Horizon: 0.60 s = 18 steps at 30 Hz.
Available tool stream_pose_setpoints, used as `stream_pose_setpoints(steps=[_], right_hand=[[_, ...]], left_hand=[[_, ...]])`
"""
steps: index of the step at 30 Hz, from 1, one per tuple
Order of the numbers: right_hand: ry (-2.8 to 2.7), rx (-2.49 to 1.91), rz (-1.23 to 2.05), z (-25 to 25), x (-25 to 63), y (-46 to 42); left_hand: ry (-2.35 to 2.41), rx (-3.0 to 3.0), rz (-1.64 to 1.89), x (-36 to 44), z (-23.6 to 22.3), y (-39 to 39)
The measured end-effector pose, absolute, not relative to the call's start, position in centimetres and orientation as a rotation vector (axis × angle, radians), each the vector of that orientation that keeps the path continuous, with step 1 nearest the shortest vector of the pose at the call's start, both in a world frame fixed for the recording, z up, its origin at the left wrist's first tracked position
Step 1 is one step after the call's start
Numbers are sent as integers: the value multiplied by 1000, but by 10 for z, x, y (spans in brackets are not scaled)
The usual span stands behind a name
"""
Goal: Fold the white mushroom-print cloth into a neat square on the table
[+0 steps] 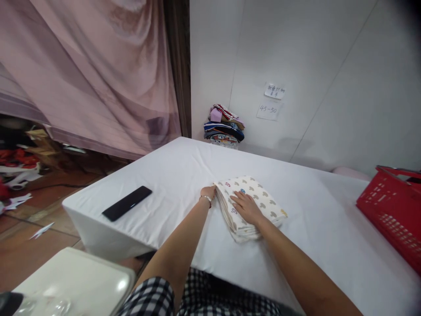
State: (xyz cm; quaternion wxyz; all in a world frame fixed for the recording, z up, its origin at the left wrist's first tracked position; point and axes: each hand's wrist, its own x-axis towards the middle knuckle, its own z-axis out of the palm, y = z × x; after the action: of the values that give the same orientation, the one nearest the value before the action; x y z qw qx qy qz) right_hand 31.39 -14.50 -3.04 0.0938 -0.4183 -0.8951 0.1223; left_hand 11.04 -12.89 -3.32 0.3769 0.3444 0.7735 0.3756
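A folded cream cloth (265, 199) printed with grey mushroom shapes and a few coloured ones lies on the white-covered table (171, 175). It is stacked in several layers, whose edges show along its left side. My left hand (208, 192), with a bracelet at the wrist, pinches the far left corner of the cloth. Flat on top of the cloth rests my right hand (248, 208), its fingers spread.
A black phone-like slab (127, 203) lies on the table's left part. At the right edge stands a red plastic basket (391, 210). Folded fabrics (224, 127) are piled by the wall. A white stool-like surface (75, 281) is at lower left.
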Motion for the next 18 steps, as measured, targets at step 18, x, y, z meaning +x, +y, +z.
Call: stream_pose_setpoints(steps=[18], right_hand=[[-2650, -1192, 303, -33, 310, -145]], left_hand=[[1864, 2118, 785, 136, -54, -182]])
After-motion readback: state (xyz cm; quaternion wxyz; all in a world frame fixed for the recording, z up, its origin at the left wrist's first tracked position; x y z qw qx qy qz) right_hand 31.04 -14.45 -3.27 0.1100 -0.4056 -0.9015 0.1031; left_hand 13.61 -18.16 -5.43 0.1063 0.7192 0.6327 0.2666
